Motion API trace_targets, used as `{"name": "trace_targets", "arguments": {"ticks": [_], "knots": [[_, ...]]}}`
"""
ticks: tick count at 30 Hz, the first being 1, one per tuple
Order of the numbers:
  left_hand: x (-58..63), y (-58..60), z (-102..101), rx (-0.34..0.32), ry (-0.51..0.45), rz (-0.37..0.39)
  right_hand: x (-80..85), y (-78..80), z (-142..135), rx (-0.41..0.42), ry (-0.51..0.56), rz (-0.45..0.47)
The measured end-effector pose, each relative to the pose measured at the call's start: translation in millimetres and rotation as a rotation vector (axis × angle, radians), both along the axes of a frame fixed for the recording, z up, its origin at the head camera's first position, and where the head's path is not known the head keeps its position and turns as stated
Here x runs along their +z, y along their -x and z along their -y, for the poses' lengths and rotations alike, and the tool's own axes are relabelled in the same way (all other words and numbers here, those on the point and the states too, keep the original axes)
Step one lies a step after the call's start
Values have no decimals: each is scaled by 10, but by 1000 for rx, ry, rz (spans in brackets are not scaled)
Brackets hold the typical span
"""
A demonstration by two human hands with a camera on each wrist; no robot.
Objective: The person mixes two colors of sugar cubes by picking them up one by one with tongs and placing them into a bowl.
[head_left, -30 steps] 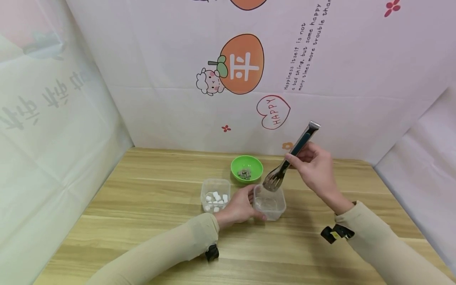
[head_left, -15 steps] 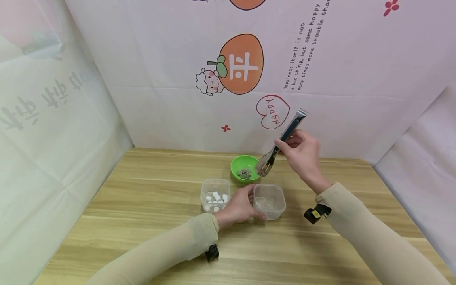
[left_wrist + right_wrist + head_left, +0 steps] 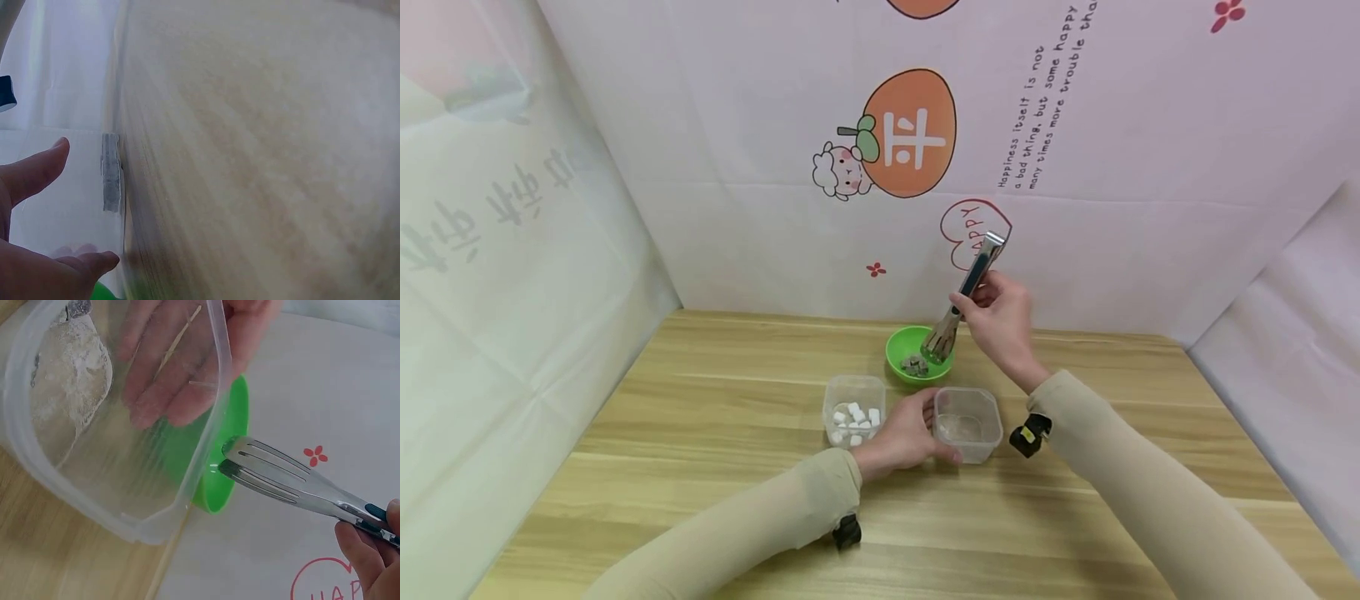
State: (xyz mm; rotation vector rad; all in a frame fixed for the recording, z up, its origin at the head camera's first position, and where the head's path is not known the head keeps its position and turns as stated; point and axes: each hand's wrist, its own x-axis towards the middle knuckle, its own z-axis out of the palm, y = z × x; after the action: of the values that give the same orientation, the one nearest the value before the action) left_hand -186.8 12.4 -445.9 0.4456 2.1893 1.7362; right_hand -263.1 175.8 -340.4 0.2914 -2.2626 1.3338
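Before the back wall, your table bears the right tub your left hand grips, that hand nearer the bowl just beyond, while your right hand pinches the tongs, slanting down-left, tips in or over the bowl, can't tell which, right of the bits

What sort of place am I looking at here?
Probably a small staged booth rather than an ordinary kitchen: a wood-grain table is backed by a cartoon-printed sheet, with another pale sheet at the left side.
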Motion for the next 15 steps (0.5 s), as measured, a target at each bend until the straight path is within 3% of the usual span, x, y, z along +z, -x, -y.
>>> {"name": "trace_targets", "arguments": {"ticks": [8, 15], "knots": [[2, 3, 12, -5, 13, -12, -82, 50, 65, -9, -20, 15], [-11, 5, 22, -12, 2, -5, -13, -5, -29, -10, -12, -35]]}}
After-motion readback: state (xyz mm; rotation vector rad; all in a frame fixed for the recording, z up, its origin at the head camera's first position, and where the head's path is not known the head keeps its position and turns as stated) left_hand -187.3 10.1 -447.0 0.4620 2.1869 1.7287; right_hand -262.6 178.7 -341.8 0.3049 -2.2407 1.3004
